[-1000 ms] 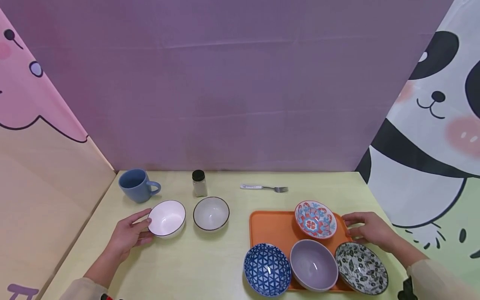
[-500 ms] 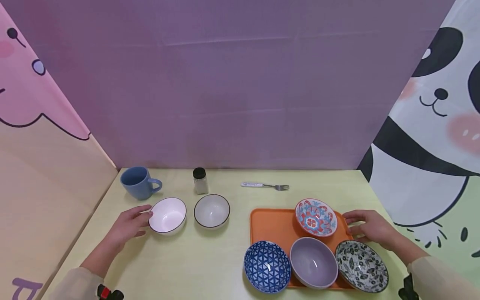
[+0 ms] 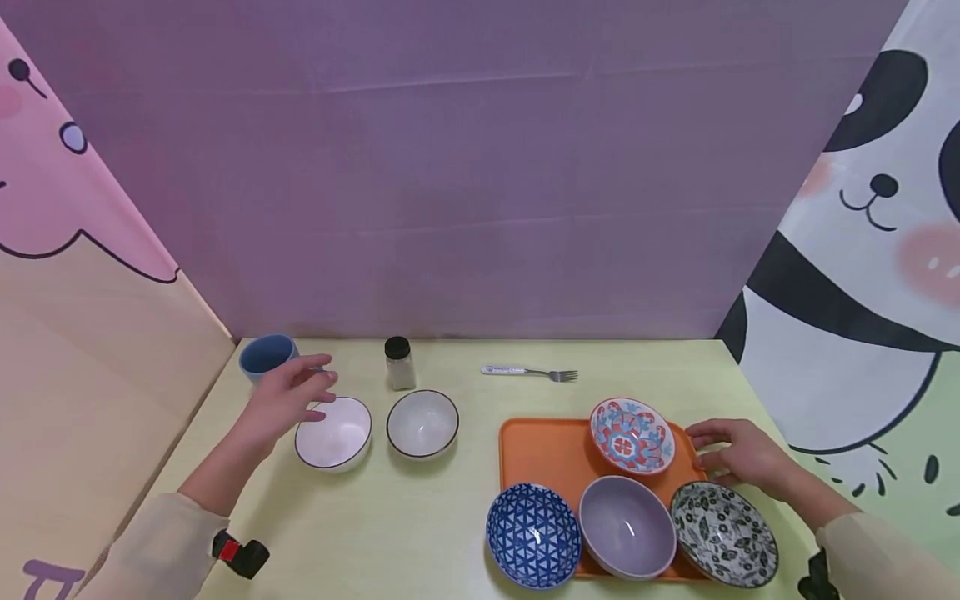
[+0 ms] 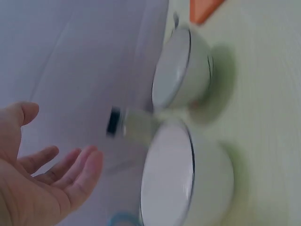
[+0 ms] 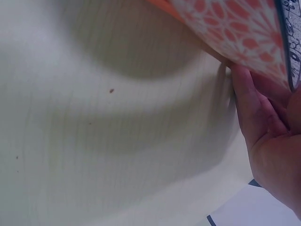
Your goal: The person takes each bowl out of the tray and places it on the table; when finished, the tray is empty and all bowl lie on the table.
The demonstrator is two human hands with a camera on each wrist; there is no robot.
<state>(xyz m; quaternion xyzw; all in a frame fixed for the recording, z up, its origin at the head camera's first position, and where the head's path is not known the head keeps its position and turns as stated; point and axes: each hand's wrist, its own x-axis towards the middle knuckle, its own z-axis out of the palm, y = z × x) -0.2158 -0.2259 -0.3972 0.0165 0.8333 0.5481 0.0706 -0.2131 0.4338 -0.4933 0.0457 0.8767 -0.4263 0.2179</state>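
My left hand [image 3: 288,400] is raised above the left white bowl [image 3: 341,437], its fingers spread and holding nothing. It partly hides a blue mug [image 3: 264,354] behind it. A second white bowl [image 3: 423,425] with a dark rim stands to the right, below a small black-lidded jar [image 3: 400,367]. My right hand [image 3: 738,454] rests against the right edge of an orange tray [image 3: 536,450]. In the right wrist view one straight finger [image 5: 245,89] touches the tray's edge, beside a red-patterned bowl [image 5: 235,28]. The other fingertips are partly hidden there.
On or overlapping the tray stand a blue-patterned bowl [image 3: 534,536], a lilac bowl [image 3: 627,527] and a tilted black-and-white floral bowl [image 3: 725,533]. A fork [image 3: 528,372] lies behind the tray. A purple backdrop [image 3: 465,208] rises at the table's far edge.
My left hand has left the rim of the left white bowl and moved up and slightly right, towards the mug. The bowls and my right hand keep their places.
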